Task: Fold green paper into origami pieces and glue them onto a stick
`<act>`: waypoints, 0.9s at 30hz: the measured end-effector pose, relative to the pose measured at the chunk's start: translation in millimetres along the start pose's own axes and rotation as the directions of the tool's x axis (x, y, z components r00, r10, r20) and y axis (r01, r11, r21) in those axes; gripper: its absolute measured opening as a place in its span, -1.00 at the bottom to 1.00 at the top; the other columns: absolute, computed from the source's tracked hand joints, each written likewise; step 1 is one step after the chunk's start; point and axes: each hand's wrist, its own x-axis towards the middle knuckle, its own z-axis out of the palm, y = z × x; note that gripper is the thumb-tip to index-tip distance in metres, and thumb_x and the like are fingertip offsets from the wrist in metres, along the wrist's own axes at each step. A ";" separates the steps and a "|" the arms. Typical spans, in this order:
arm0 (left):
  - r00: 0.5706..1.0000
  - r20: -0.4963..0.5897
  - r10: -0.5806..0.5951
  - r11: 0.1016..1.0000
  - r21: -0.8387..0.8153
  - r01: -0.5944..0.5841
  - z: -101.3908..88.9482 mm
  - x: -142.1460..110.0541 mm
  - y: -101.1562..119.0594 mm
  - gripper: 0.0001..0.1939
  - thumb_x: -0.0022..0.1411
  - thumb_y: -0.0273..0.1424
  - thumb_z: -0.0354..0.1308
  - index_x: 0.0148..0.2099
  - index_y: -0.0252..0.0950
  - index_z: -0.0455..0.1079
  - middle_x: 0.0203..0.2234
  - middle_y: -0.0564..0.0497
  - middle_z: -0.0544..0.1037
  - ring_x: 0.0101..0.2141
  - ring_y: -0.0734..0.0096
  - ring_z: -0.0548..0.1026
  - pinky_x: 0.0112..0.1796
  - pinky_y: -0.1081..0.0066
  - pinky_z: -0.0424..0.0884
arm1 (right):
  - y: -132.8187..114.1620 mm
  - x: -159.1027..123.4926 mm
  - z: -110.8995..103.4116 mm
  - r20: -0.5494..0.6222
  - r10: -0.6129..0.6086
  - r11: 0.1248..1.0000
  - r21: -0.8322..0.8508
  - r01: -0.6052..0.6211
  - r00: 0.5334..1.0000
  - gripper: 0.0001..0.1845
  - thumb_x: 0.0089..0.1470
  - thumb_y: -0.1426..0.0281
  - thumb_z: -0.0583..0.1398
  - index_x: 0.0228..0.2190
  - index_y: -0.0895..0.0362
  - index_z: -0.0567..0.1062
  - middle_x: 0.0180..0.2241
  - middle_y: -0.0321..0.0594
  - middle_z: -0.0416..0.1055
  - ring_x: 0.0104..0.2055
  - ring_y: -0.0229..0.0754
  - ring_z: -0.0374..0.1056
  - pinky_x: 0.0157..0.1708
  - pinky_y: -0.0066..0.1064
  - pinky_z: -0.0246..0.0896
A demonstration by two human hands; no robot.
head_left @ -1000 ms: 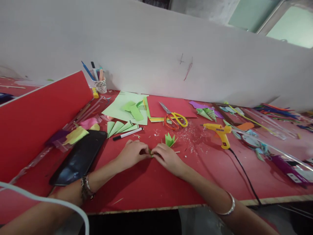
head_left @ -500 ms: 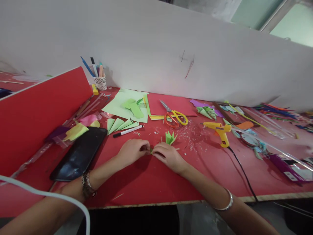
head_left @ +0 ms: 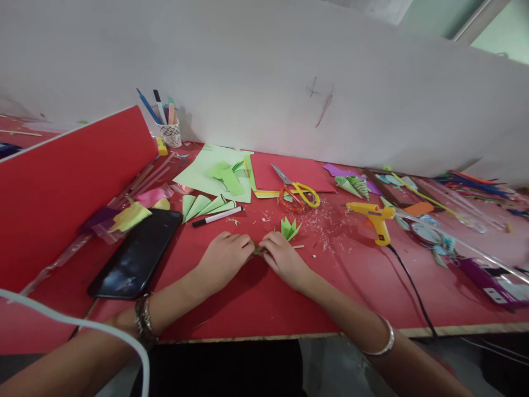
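My left hand [head_left: 225, 259] and my right hand [head_left: 285, 259] meet above the front middle of the red table. Between their closed fingertips is a small green paper piece [head_left: 258, 251], mostly covered by the fingers. Just behind my right hand stands a folded green paper flower [head_left: 290, 228] with pointed tips, and a thin stick [head_left: 298, 246] pokes out beside that hand. A black-capped marker [head_left: 218, 216] lies behind my left hand, near some pale green paper cones [head_left: 202, 205]. Scissors [head_left: 292, 188] with red and yellow handles rest on stacked coloured paper.
To the right lies a yellow glue gun [head_left: 374, 219], its black cord [head_left: 407, 278] running to the front edge. A black phone [head_left: 136, 253] is at the left, beside a leaning red board [head_left: 74, 182]. A pen cup [head_left: 170, 134] stands by the wall. A white cable [head_left: 82, 322] crosses my left forearm.
The view has shifted slightly. My fingers have closed further over the green paper piece, with the right fingers curling more; both hands stay in nearly the same place.
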 end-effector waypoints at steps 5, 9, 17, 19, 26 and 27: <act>1.000 -0.002 -0.031 0.999 -0.027 0.031 3.0 3.3 -2.4 -0.85 0.23 -0.46 -0.03 -0.35 -0.31 0.34 -0.48 0.05 0.45 -0.42 0.39 0.40 -0.35 0.35 0.08 | -1.0 -0.4 -2.3 0.025 -0.018 1.000 0.011 0.017 1.000 -0.89 0.01 0.59 0.08 -0.38 0.19 0.35 -0.35 -0.18 0.26 -0.28 -0.20 0.14 -0.22 -0.34 0.13; 1.000 0.015 -0.015 0.998 -0.055 0.016 3.5 3.2 -3.4 -0.87 0.23 -0.46 -0.03 -0.33 -0.32 0.32 -0.46 0.03 0.45 -0.40 0.37 0.39 -0.37 0.37 0.09 | -1.3 0.8 -5.4 0.045 -0.030 0.999 0.015 0.029 0.999 -0.91 0.03 0.57 0.09 -0.36 0.20 0.35 -0.36 -0.18 0.28 -0.29 -0.20 0.14 -0.24 -0.36 0.14; 0.999 -0.012 0.035 0.999 -0.004 -0.035 3.2 0.1 -6.1 -0.91 0.23 -0.48 -0.05 -0.27 -0.33 0.27 -0.42 0.01 0.42 -0.37 0.34 0.37 -0.37 0.37 0.13 | 0.9 1.9 -0.8 0.075 -0.043 0.994 -0.098 0.050 0.996 -0.89 0.08 0.55 0.03 -0.35 0.22 0.35 -0.36 -0.14 0.31 -0.29 -0.17 0.15 -0.22 -0.33 0.13; 0.998 -0.009 0.063 0.998 0.008 -0.063 3.6 -0.6 -7.7 -0.92 0.22 -0.48 -0.03 -0.27 -0.32 0.28 -0.42 0.01 0.41 -0.37 0.34 0.37 -0.37 0.36 0.13 | 2.1 1.9 0.9 0.071 -0.058 0.991 -0.120 0.067 0.996 -0.88 0.09 0.54 0.02 -0.33 0.22 0.35 -0.35 -0.14 0.30 -0.29 -0.17 0.14 -0.22 -0.33 0.12; 0.992 -0.046 0.117 0.986 0.123 -0.110 5.3 -2.5 -7.6 -0.87 0.22 -0.56 -0.08 -0.25 -0.37 0.29 -0.41 -0.03 0.39 -0.36 0.34 0.33 -0.36 0.36 0.14 | 3.3 2.3 2.4 0.086 -0.041 0.983 -0.174 0.055 0.995 -0.80 0.14 0.53 -0.08 -0.32 0.20 0.32 -0.39 -0.18 0.28 -0.34 -0.19 0.13 -0.28 -0.35 0.10; 0.991 -0.046 0.126 0.984 0.135 -0.119 5.5 -2.7 -7.1 -0.87 0.21 -0.57 -0.07 -0.25 -0.37 0.29 -0.40 -0.04 0.39 -0.35 0.34 0.33 -0.35 0.36 0.14 | 2.5 2.2 1.8 0.083 -0.039 0.983 -0.175 0.053 0.996 -0.80 0.14 0.53 -0.08 -0.31 0.20 0.32 -0.39 -0.18 0.28 -0.34 -0.19 0.13 -0.29 -0.36 0.10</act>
